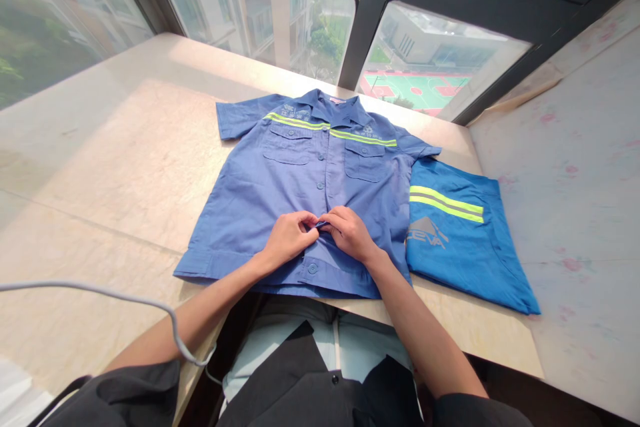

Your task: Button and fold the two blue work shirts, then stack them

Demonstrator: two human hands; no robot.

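Observation:
A blue short-sleeved work shirt lies front up on the stone-like sill, its collar toward the window. Yellow-green reflective strips cross its chest above two flap pockets. My left hand pinches the front placket low on the shirt. From the other side, my right hand grips the same bit of placket, fingertips nearly touching the left ones. The button between the fingers is hidden. Further up, several buttons show along the placket, and one button sits below the hands near the hem.
A folded brighter blue garment with a reflective stripe lies to the right, touching the shirt's sleeve. A grey cable crosses the sill at left. Windows stand behind, and a floral-papered wall bounds the right.

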